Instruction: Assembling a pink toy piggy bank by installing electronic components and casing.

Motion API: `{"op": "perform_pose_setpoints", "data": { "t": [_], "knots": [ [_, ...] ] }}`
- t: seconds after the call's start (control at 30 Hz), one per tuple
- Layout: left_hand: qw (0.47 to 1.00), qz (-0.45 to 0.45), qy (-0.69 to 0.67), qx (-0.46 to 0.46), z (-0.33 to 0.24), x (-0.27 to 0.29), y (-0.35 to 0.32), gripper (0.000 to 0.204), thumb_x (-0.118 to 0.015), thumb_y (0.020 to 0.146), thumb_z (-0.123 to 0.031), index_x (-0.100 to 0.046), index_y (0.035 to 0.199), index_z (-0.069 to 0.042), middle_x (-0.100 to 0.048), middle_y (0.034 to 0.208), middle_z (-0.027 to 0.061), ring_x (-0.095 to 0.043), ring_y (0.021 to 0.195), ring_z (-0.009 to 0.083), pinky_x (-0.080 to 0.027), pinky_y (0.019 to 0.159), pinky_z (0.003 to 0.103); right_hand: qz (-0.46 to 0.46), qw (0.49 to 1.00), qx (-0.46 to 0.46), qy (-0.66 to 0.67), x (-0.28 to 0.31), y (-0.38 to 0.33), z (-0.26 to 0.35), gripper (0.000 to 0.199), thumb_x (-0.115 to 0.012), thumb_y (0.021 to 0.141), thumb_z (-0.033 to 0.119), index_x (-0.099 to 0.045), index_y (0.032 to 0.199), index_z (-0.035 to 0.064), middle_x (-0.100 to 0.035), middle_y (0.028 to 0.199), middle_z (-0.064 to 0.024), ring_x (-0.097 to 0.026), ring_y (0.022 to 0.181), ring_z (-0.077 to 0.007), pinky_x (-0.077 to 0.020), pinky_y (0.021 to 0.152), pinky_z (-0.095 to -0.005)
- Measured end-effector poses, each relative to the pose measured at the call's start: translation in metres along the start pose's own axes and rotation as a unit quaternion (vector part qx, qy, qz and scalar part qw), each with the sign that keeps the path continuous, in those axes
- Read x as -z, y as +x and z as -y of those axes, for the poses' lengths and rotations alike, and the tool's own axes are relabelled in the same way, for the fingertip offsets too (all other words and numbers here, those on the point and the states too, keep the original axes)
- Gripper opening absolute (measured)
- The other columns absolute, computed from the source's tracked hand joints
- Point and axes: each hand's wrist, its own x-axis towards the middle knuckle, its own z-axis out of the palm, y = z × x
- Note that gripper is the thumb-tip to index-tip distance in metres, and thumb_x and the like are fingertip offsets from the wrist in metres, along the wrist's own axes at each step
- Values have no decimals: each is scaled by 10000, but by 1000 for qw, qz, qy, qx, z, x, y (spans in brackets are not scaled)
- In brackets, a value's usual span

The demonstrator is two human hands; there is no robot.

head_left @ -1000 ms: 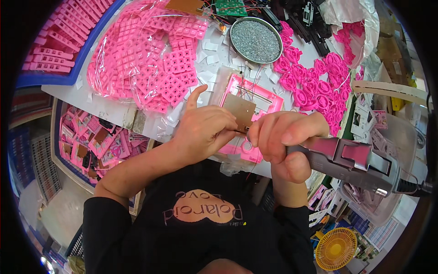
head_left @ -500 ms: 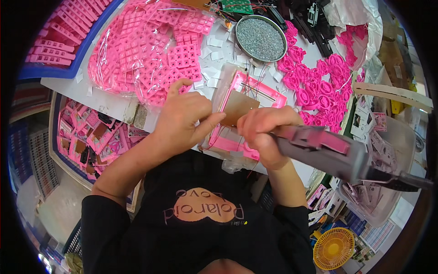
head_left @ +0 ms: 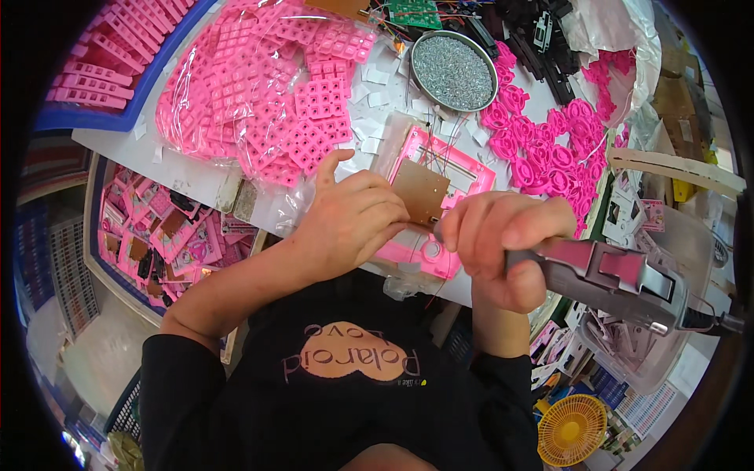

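A grey and pink electric screwdriver (head_left: 605, 271) is gripped in my right hand (head_left: 510, 243), with its front end toward the board and its cord trailing right. My left hand (head_left: 353, 216) rests at the left edge of the brown circuit board (head_left: 420, 192), its thumb and fingers drawn together and one finger raised. Whatever may be between those fingertips is hidden. The board lies in a pink plastic housing (head_left: 430, 255), with thin dark wires (head_left: 444, 145) across its far part.
Beyond the housing stands a round dish of small screws (head_left: 454, 71). Bagged pink keypads (head_left: 251, 94) cover the left of the table, and pink ring-shaped parts (head_left: 542, 149) the right. Black parts (head_left: 542, 47) lie at the back. Left sits a bin of pink assemblies (head_left: 161, 235).
My left hand has shifted right and nearer, its thumb and fingers coming together at the board's edge. My right hand and the electric screwdriver have moved right and slightly nearer.
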Motion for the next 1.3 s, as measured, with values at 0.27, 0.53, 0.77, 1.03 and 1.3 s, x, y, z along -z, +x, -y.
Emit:
{"op": "perform_pose_setpoints", "data": {
  "t": [0.27, 0.53, 0.77, 1.03, 1.3],
  "knots": [
    [999, -38, 9, 10, 6, -2, -1, 232, -808, 733, -179, -677, 918, -136, -665, 927, -21, -631, 948, 184, -250, 1078, 546, -21, 1000, 0, -5, -7, 0, -11, 189, -689, 885, 39, -562, 1023, 17, -573, 724, -79, -519, 602, -173, -494, 623, -371],
    [996, -61, 36, 56, 2, 9, -4, 249, -812, 728, -215, -644, 899, -148, -619, 927, -17, -597, 979, 212, -266, 1026, 553, -57, 965, 4, -255, 22, 17, -43, 112, -528, 985, 106, -432, 1033, 73, -448, 636, -19, -425, 532, -117, -409, 548, -340],
    [1000, -4, 18, -11, -14, 6, -17, 239, -795, 724, -211, -637, 893, -151, -604, 912, -19, -587, 980, 201, -304, 996, 538, -16, 947, -14, -320, 25, 17, -55, 184, -598, 971, 96, -418, 1005, 81, -470, 647, -32, -430, 546, -109, -411, 556, -319],
    [987, 133, 54, -69, -23, -12, -15, 302, -772, 720, -269, -641, 973, -168, -590, 993, -3, -559, 1029, 224, -290, 1013, 560, -42, 966, 4, -254, 27, 27, -49, 229, -655, 921, 62, -473, 1055, 29, -492, 619, -43, -443, 502, -113, -438, 535, -318],
    [994, 105, 7, -21, -18, -10, -3, 148, -736, 784, -215, -658, 871, -123, -602, 872, -1, -574, 939, 197, -312, 951, 507, -125, 832, 34, -540, 20, -3, 5, 823, -783, 776, 80, -361, 1478, -5, -589, 1236, -147, -615, 1049, -234, -508, 886, -361]
  ]
}}
